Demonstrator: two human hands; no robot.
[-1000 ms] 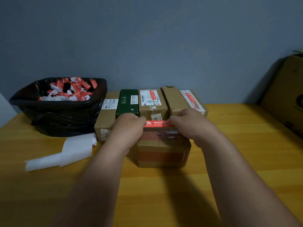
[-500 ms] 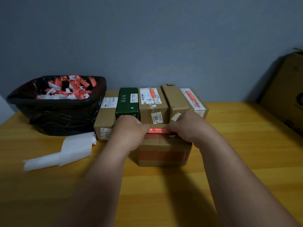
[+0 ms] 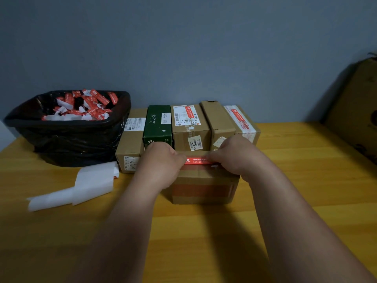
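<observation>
Matt brown cardboard box [image 3: 204,186], glossy red paper sticker [image 3: 199,160], smooth wooden table [image 3: 204,231] — crinkled shiny plastic bin liner [image 3: 77,139]

White characters on top of the green box [image 3: 157,127], centre of the frame, seem to read 木子吉. A small sticker [image 3: 194,142] on the front of the brown box [image 3: 190,130] to its right shows 300. Below, the red strip [image 3: 199,160] carries white Chinese print, too blurred to read.
</observation>
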